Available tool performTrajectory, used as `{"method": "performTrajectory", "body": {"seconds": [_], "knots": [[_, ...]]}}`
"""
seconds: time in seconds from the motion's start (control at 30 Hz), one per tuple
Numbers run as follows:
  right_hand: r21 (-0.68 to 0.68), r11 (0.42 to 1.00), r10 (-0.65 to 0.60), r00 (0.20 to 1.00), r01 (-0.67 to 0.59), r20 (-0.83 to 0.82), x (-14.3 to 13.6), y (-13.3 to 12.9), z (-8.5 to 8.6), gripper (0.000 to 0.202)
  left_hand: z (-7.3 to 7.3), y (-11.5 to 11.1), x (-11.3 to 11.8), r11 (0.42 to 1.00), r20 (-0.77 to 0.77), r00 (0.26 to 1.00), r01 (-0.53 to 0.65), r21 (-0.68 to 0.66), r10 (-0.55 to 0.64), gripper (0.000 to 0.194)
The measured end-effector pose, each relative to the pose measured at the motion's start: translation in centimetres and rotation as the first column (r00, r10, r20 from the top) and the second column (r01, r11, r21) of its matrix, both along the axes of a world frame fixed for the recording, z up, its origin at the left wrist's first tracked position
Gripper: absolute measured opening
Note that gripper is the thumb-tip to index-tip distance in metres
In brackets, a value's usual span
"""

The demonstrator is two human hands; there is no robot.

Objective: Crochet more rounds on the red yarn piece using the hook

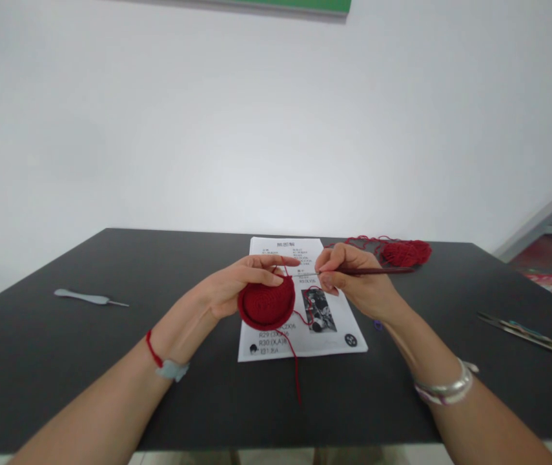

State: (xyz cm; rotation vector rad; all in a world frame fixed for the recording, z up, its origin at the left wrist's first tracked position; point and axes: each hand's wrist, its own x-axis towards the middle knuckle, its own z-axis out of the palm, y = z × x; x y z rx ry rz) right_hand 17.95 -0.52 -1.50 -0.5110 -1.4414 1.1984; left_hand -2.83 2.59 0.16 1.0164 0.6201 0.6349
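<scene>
The red piece (266,303) is in the left hand (230,283), above the lower left part of the paper (348,332). The fingers of this hand are closed on its upper left side, the thumb lying near the top rim, while the forefinger reaches out straight towards the right. The right hand (363,289) has its fingers pinched together on the hook (382,270), which lies almost level across the view: its thin metal end points left, to the top rim of the piece, and its dark handle runs out to the right, over the hand. So the piece is to the left of the right fingers and a little lower, with the left hand nearer to it. The tip meets the rim, or comes very near; it is too small for me to tell if it is inside a stitch.

A strand of yarn goes up by the left forefinger, and a loose end (297,374) hangs below the piece. The left fingers behind the piece are hidden, and the piece and hands cover some of the print. Behind the right hand, the yarn ball (407,252) rests on the table (179,400), which is cut off at both sides.
</scene>
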Motion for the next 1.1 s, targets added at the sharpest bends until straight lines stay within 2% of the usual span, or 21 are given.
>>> {"method": "performTrajectory", "body": {"seconds": [0.17, 0.27, 0.43, 0.57, 0.7, 0.87, 1.0, 1.1], "knots": [[-0.086, 0.989, 0.116, 0.993, -0.119, -0.039, 0.3, -0.2, 0.0, 0.018, 0.1, -0.2, -0.2, 0.998, -0.041, 0.997, 0.069, -0.004, -0.069, 0.034], [-0.16, 0.971, 0.159, 0.98, -0.177, -0.12, 0.2, -0.3, -0.1, 0.019, 0.2, -0.4, -0.1, 0.996, -0.083, 0.995, 0.061, 0.068, -0.055, 0.035], [-0.294, 0.938, 0.114, 0.964, -0.185, -0.241, -0.6, -0.2, -0.6, 0.02, 0.0, -0.7, 0.9, 0.966, -0.067, 0.993, -0.078, 0.245, 0.097, 0.031], [-0.35, 0.924, 0.041, 0.95, -0.154, -0.309, -1.6, -0.1, -1.0, 0.02, -0.5, -1.0, 1.9, 0.922, -0.023, 0.972, -0.216, 0.32, 0.235, 0.033], [-0.349, 0.932, -0.024, 0.945, -0.097, -0.327, -2.0, 0.1, -1.2, 0.02, -0.5, -1.1, 2.2, 0.916, -0.002, 0.965, -0.247, 0.316, 0.261, 0.032], [-0.334, 0.941, -0.047, 0.953, -0.058, -0.299, -1.7, 0.0, -1.0, 0.019, -0.2, -1.1, 2.1, 0.919, -0.006, 0.965, -0.247, 0.308, 0.262, 0.031], [-0.198, 0.978, -0.106, 0.975, 0.067, -0.193, -1.1, 0.1, -0.9, 0.017, -0.4, -1.1, 2.1, 0.902, -0.005, 0.956, -0.275, 0.334, 0.294, 0.033], [-0.061, 0.984, -0.173, 0.983, 0.169, -0.064, -0.8, 0.2, -1.1, 0.016, -0.4, -1.2, 2.2, 0.883, 0.004, 0.943, -0.313, 0.349, 0.333, 0.034]]}}
